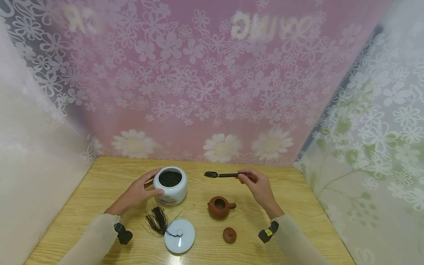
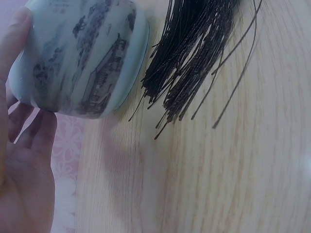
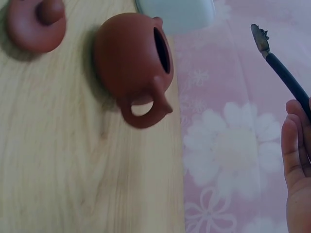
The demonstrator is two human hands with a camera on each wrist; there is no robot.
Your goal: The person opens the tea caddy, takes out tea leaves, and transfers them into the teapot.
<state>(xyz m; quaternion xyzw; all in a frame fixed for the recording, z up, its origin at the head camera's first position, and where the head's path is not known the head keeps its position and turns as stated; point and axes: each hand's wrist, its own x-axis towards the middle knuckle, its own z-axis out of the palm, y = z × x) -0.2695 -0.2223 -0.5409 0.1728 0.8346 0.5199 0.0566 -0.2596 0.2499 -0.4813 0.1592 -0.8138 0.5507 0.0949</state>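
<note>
My left hand (image 1: 140,189) grips the side of a white porcelain tea jar (image 1: 177,194), thumb in front and fingers behind. Dark loose tea leaves (image 1: 170,179) show inside its open mouth, and a painted landscape covers its side in the left wrist view. Between thumb and fingers, my right hand (image 1: 258,184) pinches the dark handle of a tea scoop (image 1: 228,175). The scoop is held level above the table, its tip pointing left and heaped with tea leaves (image 3: 263,34). Below it stands a reddish-brown clay teapot (image 1: 218,211), uncovered, its handle to the right.
The teapot's clay lid (image 1: 229,235) lies in front of the pot. Front left is the jar's white lid (image 1: 180,243), with a dark tassel (image 1: 157,221) tied to its knob. A patterned pink cloth (image 1: 212,92) hangs behind the wooden table (image 1: 198,257).
</note>
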